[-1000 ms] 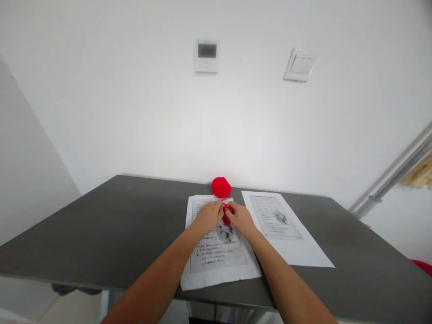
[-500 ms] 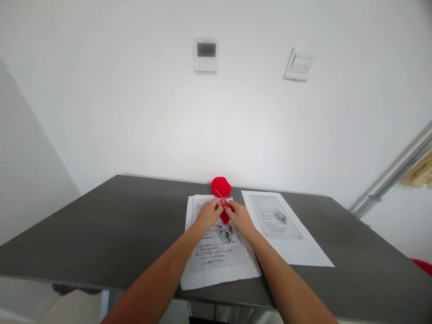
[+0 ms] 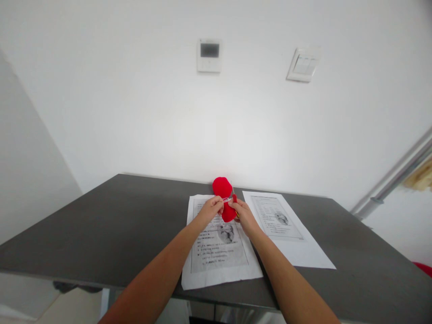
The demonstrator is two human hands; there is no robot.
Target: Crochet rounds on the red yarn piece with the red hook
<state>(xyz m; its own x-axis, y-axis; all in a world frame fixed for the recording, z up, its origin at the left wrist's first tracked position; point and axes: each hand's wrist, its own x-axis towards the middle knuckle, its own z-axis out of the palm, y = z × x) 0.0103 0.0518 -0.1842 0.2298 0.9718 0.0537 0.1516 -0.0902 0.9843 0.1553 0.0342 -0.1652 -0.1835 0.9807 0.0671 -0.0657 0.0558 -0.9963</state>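
Note:
Between my hands is a small red crocheted piece (image 3: pixel 229 213), hanging over a printed sheet (image 3: pixel 219 256). My left hand (image 3: pixel 212 208) is closed in a pinch at the piece's upper left edge, where strands of yarn show. My right hand (image 3: pixel 243 214) is closed on a thin crochet hook (image 3: pixel 233 191), its slim shaft pointing up, and also touches the right side of the piece. A patch of red shows along the hook near my fingers. Just behind my hands, a round ball of red yarn (image 3: pixel 222 186) rests near the back of the table.
A second printed sheet (image 3: pixel 286 229) lies to the right on the dark grey table (image 3: pixel 135 225). The white wall behind carries a panel with a dark screen (image 3: pixel 209 50) and a light switch (image 3: pixel 303 65). A grey pipe (image 3: pixel 388 189) slants at the right.
The hook has swung from pointing up-left across the work to pointing up at the right. My hands have parted slightly, and more of the red piece shows between them.

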